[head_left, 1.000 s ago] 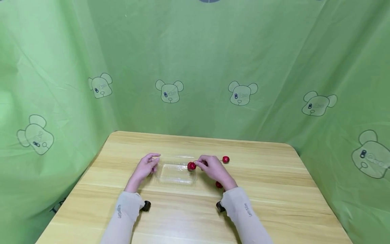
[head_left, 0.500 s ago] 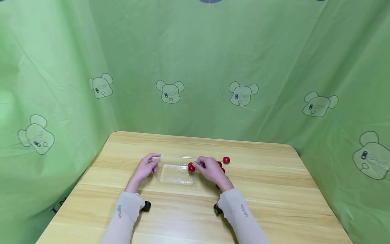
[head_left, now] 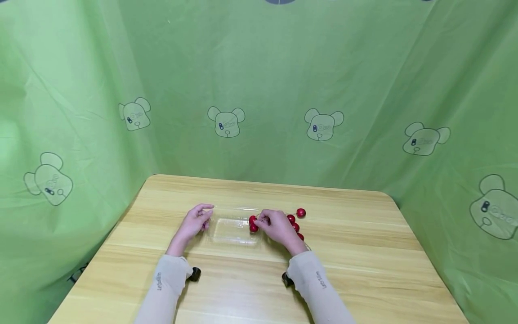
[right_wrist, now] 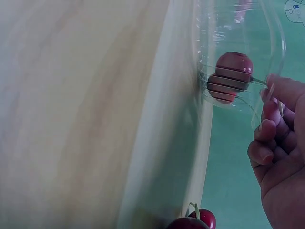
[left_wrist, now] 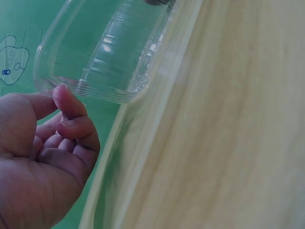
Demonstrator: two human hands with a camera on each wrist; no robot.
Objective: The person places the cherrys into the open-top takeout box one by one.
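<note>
A clear plastic box (head_left: pixel 230 229) stands mid-table between the hands. My left hand (head_left: pixel 196 221) holds its left end; in the left wrist view the wall (left_wrist: pixel 114 62) passes between fingers, others curled below. My right hand (head_left: pixel 278 226) is at the right end, thumb and finger pinching the thin stem of a red cherry (right_wrist: pixel 234 70). That cherry and a second cherry (right_wrist: pixel 221 91) show through the ribbed wall in the right wrist view. From the head view they sit at the box's right end, a lower cherry (head_left: pixel 253 228) close by the fingertips.
Several loose cherries (head_left: pixel 296 227) with stems lie on the wooden table (head_left: pixel 364 252) to the right of my right hand. One more cherry (head_left: pixel 301 213) lies just behind them. A green curtain (head_left: pixel 267 153) hangs beyond the table.
My right hand has shifted slightly left and towards me, lowering the cherry at the box's right end. More loose cherries show beside the wrist. The left hand and box stay put.
</note>
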